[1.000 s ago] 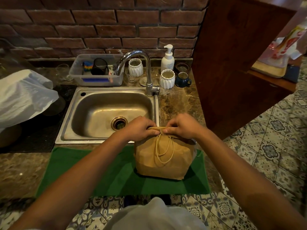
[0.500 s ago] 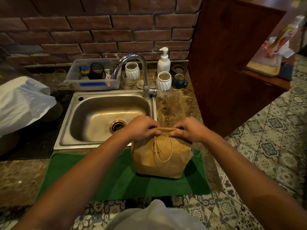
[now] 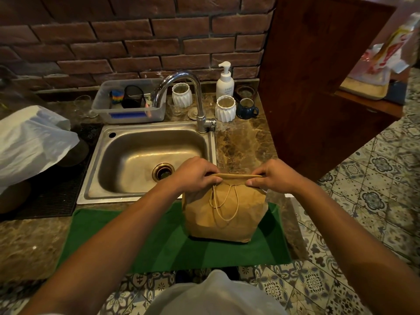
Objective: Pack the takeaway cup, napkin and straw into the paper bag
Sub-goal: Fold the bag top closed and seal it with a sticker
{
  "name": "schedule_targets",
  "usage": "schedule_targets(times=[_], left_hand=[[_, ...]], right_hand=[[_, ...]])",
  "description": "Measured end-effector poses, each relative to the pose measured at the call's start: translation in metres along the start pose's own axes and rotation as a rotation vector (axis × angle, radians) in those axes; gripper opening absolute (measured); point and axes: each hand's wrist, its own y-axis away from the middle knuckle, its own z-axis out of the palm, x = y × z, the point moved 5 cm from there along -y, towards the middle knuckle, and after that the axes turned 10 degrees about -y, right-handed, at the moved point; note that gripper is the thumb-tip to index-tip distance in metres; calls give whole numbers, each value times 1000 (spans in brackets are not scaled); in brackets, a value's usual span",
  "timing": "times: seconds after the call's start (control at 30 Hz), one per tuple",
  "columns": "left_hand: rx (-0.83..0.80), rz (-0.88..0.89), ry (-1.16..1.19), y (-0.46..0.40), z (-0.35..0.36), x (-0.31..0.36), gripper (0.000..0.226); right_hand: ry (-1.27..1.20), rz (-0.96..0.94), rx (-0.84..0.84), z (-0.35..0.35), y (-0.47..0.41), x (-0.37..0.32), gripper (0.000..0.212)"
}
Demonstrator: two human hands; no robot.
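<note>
A brown paper bag (image 3: 225,214) stands upright on a green mat (image 3: 159,242) at the counter's front edge, its top folded flat and its string handle hanging down the near face. My left hand (image 3: 195,176) pinches the left end of the folded top. My right hand (image 3: 272,176) pinches the right end. The cup, napkin and straw are not visible; the bag's inside is hidden.
A steel sink (image 3: 147,160) with a tap (image 3: 200,103) lies behind the bag. Further back stand a plastic tub (image 3: 129,105), white ribbed cups (image 3: 225,109), a soap pump (image 3: 225,80) and a blue mug (image 3: 246,108). A wooden cabinet (image 3: 318,87) rises on the right; white plastic (image 3: 29,142) lies left.
My hands have slid apart along the folded top of the bag, from near its middle toward its two ends. The bag stays on the mat.
</note>
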Motion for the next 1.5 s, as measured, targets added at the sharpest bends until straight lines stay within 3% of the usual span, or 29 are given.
schedule_targets(times=[0.13, 0.43, 0.63, 0.93, 1.2, 1.3, 1.5], left_hand=[[11, 8, -16, -3, -1, 7, 22], [-79, -22, 39, 1, 0, 4, 32], [10, -36, -63, 1, 0, 7, 27], [-103, -178, 172, 15, -1, -9, 15], [-27, -141, 51, 14, 2, 1, 25], [-47, -144, 196, 21, 2, -4, 16], [32, -171, 383, 45, 11, -35, 21]], right_hand=[[66, -60, -113, 8, -12, -25, 27], [222, -234, 48, 19, -21, -35, 29], [263, -128, -1, 16, -20, -27, 28], [185, -106, 33, 10, -9, -10, 23], [304, -113, -49, 14, -15, -24, 25], [350, -149, -33, 17, -18, -29, 26], [314, -125, -50, 20, -19, -26, 30]])
